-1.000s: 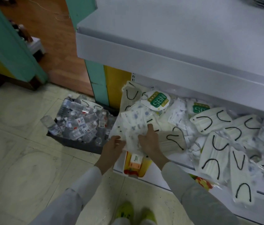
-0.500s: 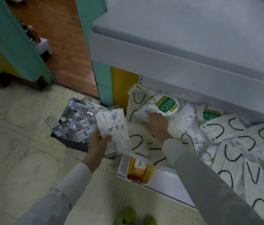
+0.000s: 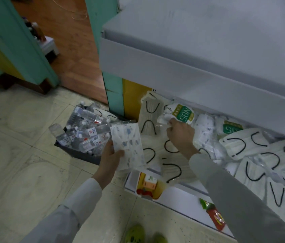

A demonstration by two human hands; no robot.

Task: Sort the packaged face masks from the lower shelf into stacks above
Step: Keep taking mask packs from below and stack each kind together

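My left hand (image 3: 111, 158) grips a clear packet of patterned face masks (image 3: 128, 144), held upright off the left end of the lower shelf. My right hand (image 3: 180, 133) reaches into the mask pile on the lower shelf (image 3: 187, 195) and pinches a small white packet (image 3: 163, 119) beside a round packet with a green N95 label (image 3: 183, 114). White masks with black ear loops (image 3: 241, 145) lie scattered across the shelf. The grey upper shelf (image 3: 208, 42) overhangs the pile, and the part I see is bare.
A dark bin of plastic water bottles (image 3: 84, 134) stands on the tiled floor left of the shelf. Snack packets (image 3: 148, 185) lie on the bottom shelf below. A green door frame (image 3: 15, 41) and wooden floor are behind. My green shoes (image 3: 136, 234) show at the bottom.
My left hand lifted the patterned mask packet out of the pile and off to the left. My right hand moved up the pile to the small white packet by the N95 packet.
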